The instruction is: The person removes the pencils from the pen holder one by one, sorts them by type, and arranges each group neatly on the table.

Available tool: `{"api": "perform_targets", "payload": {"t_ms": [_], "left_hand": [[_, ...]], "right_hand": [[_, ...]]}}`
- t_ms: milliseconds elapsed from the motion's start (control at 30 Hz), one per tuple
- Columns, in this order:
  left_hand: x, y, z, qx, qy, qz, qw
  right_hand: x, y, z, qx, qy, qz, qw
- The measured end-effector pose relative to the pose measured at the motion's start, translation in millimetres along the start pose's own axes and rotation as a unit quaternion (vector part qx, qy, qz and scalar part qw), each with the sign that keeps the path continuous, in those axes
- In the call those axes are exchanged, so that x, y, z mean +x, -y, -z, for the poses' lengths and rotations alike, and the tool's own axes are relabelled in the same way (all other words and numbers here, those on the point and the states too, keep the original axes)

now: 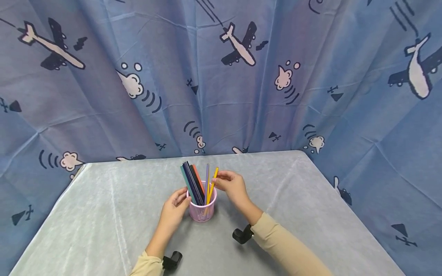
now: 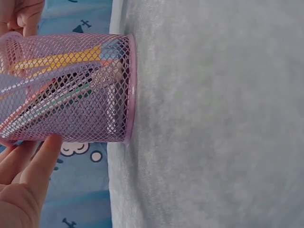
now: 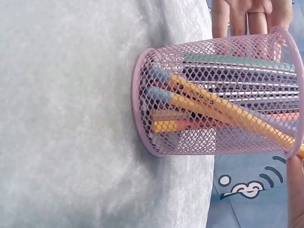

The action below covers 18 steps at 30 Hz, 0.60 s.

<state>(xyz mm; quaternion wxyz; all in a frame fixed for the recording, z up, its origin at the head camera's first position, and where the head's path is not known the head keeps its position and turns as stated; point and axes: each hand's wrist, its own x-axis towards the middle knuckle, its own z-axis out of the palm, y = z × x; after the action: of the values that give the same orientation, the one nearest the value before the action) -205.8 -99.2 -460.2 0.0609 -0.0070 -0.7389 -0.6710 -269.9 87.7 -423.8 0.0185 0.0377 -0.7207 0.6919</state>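
Observation:
A pink mesh pencil cup (image 1: 202,213) stands upright on the table, full of pencils. My left hand (image 1: 175,209) holds its left side near the rim, the thumb toward me and the fingers farther round. In the left wrist view the fingertips (image 2: 51,145) lie against the mesh. At the right side of the rim, my right hand (image 1: 232,187) pinches a yellow pencil (image 1: 213,178) near its upper end. That pencil's lower part is inside the cup, beside another yellow pencil with a blue end (image 3: 183,99). Dark pencils (image 1: 193,184), a purple pencil (image 1: 206,180) and a teal one (image 1: 186,180) lean there too.
A pale grey cloth covers the table (image 1: 114,214). Behind it hangs a blue curtain (image 1: 165,126) printed with airplanes. A black wrist camera (image 1: 172,261) sits at the left cuff, and another black camera (image 1: 243,234) at the right cuff.

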Motion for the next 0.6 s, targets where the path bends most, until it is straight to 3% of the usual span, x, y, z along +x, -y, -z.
{"api": "perform_targets", "payload": {"t_ms": [600], "left_hand": [[-0.8,6.4,-0.2,-0.018,-0.004,-0.004,0.9998]], "right_hand": [[2.4,19,3,0.004,-0.008,0.007,0.9999]]}}
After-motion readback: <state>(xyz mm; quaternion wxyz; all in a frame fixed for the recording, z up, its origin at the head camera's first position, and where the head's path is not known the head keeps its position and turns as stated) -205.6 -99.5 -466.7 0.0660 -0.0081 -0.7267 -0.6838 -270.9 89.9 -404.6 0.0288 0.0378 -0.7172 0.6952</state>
